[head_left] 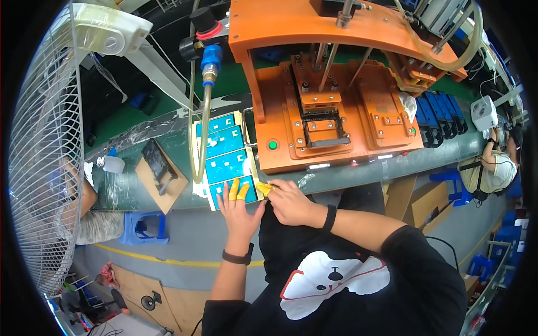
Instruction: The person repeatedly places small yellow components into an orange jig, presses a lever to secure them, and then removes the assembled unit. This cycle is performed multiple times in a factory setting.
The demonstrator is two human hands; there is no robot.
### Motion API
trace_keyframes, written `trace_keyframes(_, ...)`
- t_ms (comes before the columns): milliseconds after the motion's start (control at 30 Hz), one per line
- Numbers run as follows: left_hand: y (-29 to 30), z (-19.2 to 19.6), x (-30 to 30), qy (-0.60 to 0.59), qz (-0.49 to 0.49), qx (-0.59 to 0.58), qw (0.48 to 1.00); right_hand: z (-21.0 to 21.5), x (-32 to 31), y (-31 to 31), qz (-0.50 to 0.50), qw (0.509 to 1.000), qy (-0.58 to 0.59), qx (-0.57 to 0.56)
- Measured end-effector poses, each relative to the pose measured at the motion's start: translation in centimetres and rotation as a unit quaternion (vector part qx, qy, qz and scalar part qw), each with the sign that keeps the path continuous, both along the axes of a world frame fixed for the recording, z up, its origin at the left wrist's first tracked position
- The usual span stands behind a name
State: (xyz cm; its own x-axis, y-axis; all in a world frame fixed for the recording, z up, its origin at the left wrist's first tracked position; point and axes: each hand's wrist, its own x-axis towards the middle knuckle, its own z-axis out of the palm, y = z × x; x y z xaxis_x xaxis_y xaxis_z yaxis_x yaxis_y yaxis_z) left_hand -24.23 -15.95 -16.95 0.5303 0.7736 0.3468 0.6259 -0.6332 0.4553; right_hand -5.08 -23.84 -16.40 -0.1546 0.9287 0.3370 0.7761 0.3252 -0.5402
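A sheet of blue rectangular film pieces on a pale backing (225, 162) lies on the green bench, left of an orange press (336, 120). My left hand (238, 210) rests with its fingers apart on the nearest blue piece (211, 197); yellow finger cots cover two of its fingers. Beside the sheet's near right corner, my right hand (291, 204) is closed, with a yellow cot on a fingertip. Its fingers are pressed together, and what they hold, if anything, is too small to make out.
An air hose (205, 123) hangs over the sheet. Left of it, a dark part sits on a cardboard piece (162, 176). Several blue-black parts (440, 117) stand right of the press. A wire fan guard (47, 151) fills the left side. Other people sit at both ends.
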Motion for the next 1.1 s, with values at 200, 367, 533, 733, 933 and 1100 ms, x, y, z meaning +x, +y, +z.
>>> trace_keyframes(200,-0.7,-0.6,-0.5,-0.024,-0.011,0.007,1.000,-0.3,0.6,-0.5,0.007,0.999,-0.029,0.038)
trace_keyframes(367,-0.8,-0.8,-0.4,-0.034,0.000,0.004,0.999,-0.3,0.7,-0.5,0.009,0.998,-0.015,0.054)
trace_keyframes(533,-0.6,-0.9,-0.6,-0.060,0.000,-0.002,0.998,-0.4,0.6,-0.6,0.003,0.999,-0.019,0.047)
trace_keyframes(733,3.8,0.9,-2.5,-0.111,0.007,-0.033,0.993,-0.5,0.3,-0.5,-0.005,0.998,-0.025,0.053)
trace_keyframes(933,16.2,7.1,-7.5,-0.221,0.168,-0.092,0.956,-0.2,-0.2,-0.4,-0.018,0.996,-0.071,0.050)
trace_keyframes(1100,18.1,13.2,-11.1,-0.277,0.184,-0.076,0.940,1.8,0.8,-0.9,-0.012,0.999,0.010,0.035)
